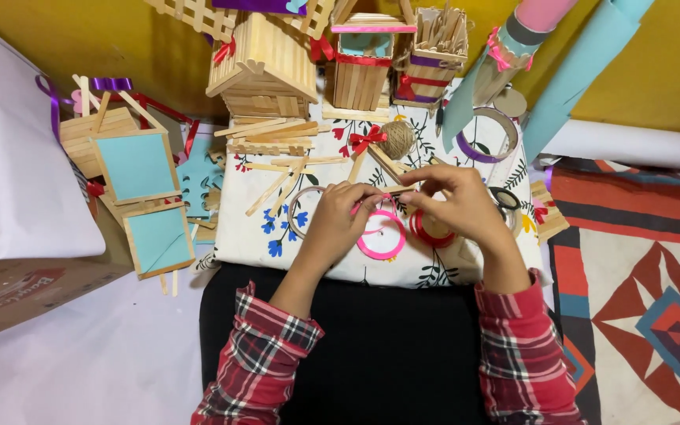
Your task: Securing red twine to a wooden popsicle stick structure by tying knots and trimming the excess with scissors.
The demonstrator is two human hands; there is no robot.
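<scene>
My left hand (341,214) and my right hand (458,203) meet over a white floral cloth (253,228), and together they pinch a thin strip of pink ribbon (373,199) stretched between the fingertips. Below the fingers lies a pink ribbon roll (381,238), and a red ribbon roll (428,231) sits partly under my right hand. A wooden craft stick (397,190) shows just behind the fingers. Both sleeves are red plaid.
Loose craft sticks (277,169), a twine ball (396,138) and a red bow (367,138) lie beyond the hands. Stick houses (265,67) and a stick basket (438,55) stand at the back. Blue-panelled stick frames (139,169) lie left, a patterned rug (639,283) right.
</scene>
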